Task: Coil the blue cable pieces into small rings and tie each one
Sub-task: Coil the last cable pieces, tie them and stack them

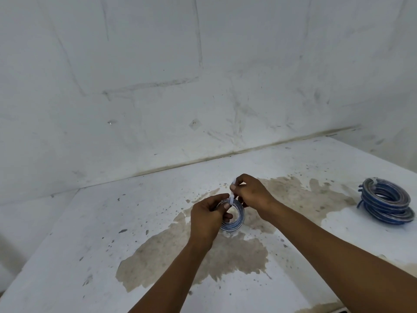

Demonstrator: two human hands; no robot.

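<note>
A small coiled ring of blue cable (234, 219) is held just above the stained white table (90, 233), near its middle. My left hand (206, 219) grips the ring's left side. A white tie strip (232, 195) passes over the top of the ring and stands upward. My right hand (252, 193) pinches the upper end of that strip between thumb and fingers. Part of the ring is hidden behind my left fingers.
A stack of coiled blue cable rings (385, 204), one with a white tie at its top, lies at the right side of the table. A scuffed white wall (158, 86) rises directly behind the table. Brown stains spread over the tabletop.
</note>
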